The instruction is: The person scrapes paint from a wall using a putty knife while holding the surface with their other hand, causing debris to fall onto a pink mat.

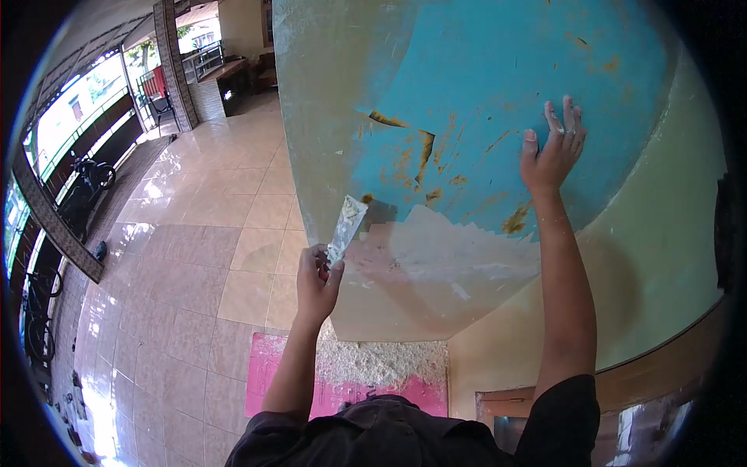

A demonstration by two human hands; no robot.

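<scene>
My left hand (317,286) is closed around the handle of a putty knife (348,220), its blade pointing up and smeared with whitish residue. The blade is close to the left part of the wall (467,101), which has a large blue painted area. Brown patches and curled, peeling flakes (426,148) mark the blue paint. Higher up on the right, my right hand (556,152) lies against the blue surface with its fingers stretched out and white dust on the fingertips. Below the blue, the wall shows a scraped, pale band (459,253).
A pink mat (268,373) covered with pale scrapings (381,362) lies on the floor at the wall's foot. Tiled floor (171,311) spreads to the left. Motorbikes (85,187) stand beyond a pillar (58,222). A wooden-framed piece (513,401) is at lower right.
</scene>
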